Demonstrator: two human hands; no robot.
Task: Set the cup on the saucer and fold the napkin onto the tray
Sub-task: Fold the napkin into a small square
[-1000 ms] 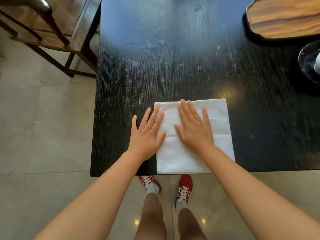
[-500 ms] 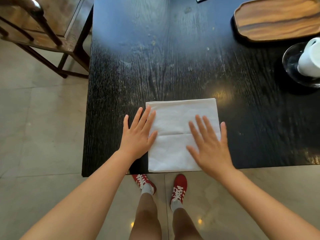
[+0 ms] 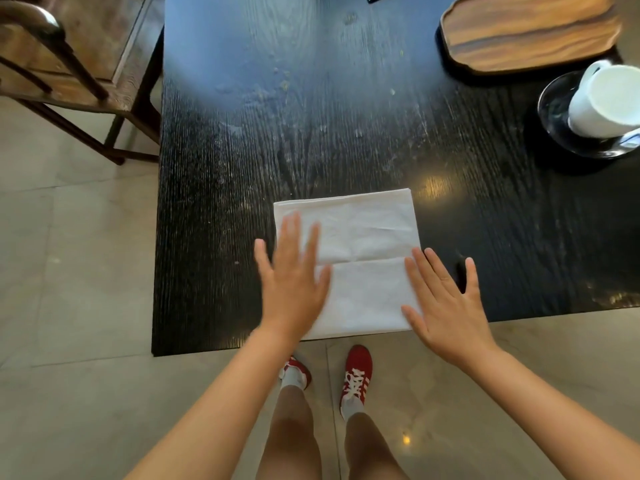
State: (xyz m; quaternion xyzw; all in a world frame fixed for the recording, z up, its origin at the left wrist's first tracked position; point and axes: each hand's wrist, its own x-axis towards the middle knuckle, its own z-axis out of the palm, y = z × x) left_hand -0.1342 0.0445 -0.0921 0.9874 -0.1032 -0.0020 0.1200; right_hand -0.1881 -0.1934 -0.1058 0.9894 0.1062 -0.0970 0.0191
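Since a second ago, I log right hand (image 3: pixel 446 306) off the napkin's middle, now at its right edge; left hand (image 3: pixel 292 285) blurred, both flat-fingered. Napkin (image 3: pixel 367 244): folded, black table (image 3: pixel 311 116) near edge. Cup (image 3: pixel 604 100) on saucer (image 3: pixel 554 105); wooden tray (image 3: pixel 530 29) bare; tiled floor (image 3: pixel 69 271).

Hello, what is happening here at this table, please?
A person is folding a white napkin at the near edge of a black table. The left hand and right hand lie open at its two sides. The cup already stands on the glass saucer; the wooden tray holds no napkin yet.
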